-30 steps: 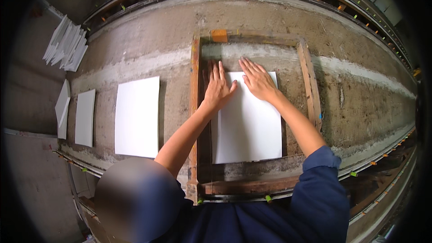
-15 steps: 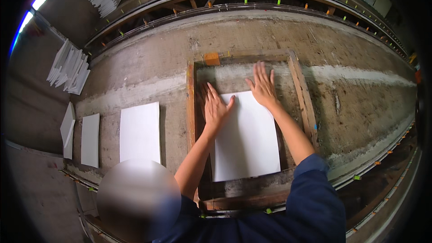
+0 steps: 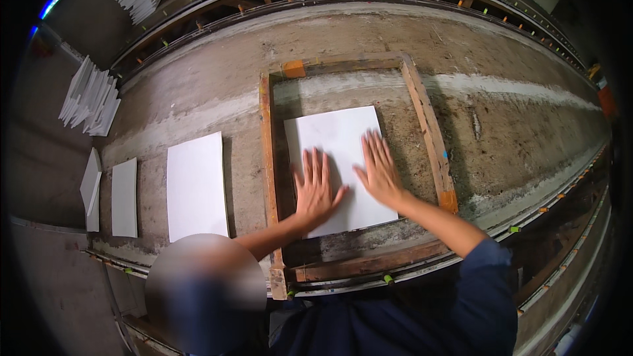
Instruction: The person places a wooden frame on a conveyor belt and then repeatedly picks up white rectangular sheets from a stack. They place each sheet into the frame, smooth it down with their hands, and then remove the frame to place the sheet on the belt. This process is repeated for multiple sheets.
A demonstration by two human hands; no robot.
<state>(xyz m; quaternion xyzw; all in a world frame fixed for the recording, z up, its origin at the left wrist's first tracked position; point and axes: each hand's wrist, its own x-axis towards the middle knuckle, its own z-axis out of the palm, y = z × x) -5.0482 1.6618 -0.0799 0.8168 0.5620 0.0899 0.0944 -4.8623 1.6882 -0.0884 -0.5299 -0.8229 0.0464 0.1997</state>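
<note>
A white rectangular sheet (image 3: 336, 128) lies flat on the long worn table (image 3: 343, 33), inside an open wooden frame (image 3: 422, 115). My left hand (image 3: 314, 191) rests on the left part of the sheet, with its fingers stretched out. To its right, my right hand (image 3: 380, 170) is laid flat on the same sheet, fingers pointing away from me and thumb turned inward. Neither hand grips anything. Whether the sheet is single or several layers thick, I cannot tell.
Left of the frame lie a large white sheet (image 3: 196, 181), a narrower pale sheet (image 3: 124, 196) and a folded-looking white piece (image 3: 91, 188). White stacks (image 3: 92, 99) stand at the far left. Rails with green and orange clips (image 3: 388, 279) edge the table. A round blur hides the lower left.
Both hands have come back toward me, from the sheet's far edge to its nearer half. The sheet now sits at a slightly different angle in the frame. My view has shifted somewhat.
</note>
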